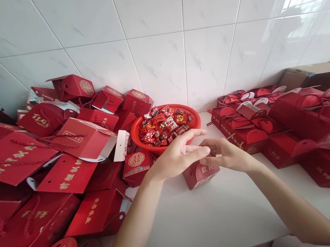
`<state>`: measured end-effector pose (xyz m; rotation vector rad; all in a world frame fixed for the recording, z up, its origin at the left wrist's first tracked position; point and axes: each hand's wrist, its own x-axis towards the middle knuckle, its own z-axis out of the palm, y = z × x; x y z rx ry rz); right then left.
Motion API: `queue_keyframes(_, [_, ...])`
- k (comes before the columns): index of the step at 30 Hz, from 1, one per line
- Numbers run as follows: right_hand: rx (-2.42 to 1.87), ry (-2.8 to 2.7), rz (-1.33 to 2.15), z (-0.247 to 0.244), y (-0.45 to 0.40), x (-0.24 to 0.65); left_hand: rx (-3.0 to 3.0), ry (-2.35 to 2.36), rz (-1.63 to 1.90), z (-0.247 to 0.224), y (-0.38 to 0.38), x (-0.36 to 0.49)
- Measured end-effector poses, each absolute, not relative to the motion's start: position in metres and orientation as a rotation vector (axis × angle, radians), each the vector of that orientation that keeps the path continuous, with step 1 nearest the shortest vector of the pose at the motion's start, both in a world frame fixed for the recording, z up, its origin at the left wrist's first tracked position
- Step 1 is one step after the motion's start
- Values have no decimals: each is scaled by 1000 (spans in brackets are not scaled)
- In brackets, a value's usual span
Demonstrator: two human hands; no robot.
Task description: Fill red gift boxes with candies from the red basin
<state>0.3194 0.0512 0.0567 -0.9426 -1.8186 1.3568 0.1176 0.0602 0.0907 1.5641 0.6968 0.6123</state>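
Observation:
A small red candy box with light lettering on its front stands on the white table between my hands. My left hand reaches over the top of it from the left, fingers stretched out and apart, holding nothing that I can see. From the right, my right hand has its fingers bent round the box's top flaps. The fingertips of both hands meet there and hide most of the top. Just behind, a red plastic basket holds many wrapped candies.
Red boxes, many with cord handles, are heaped on the left. More red handled boxes stand in rows on the right, before a brown carton. A tiled wall bounds the back of the white table.

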Motion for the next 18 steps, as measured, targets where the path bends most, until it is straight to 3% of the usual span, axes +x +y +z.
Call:
queue_keyframes(9, [-1055,-1597,883,66,52,320,1771,610,1002,90,49,128])
queue_keyframes(18, [-1256,-1206,478,144,76,403,1957,678,1092,96,54,112])
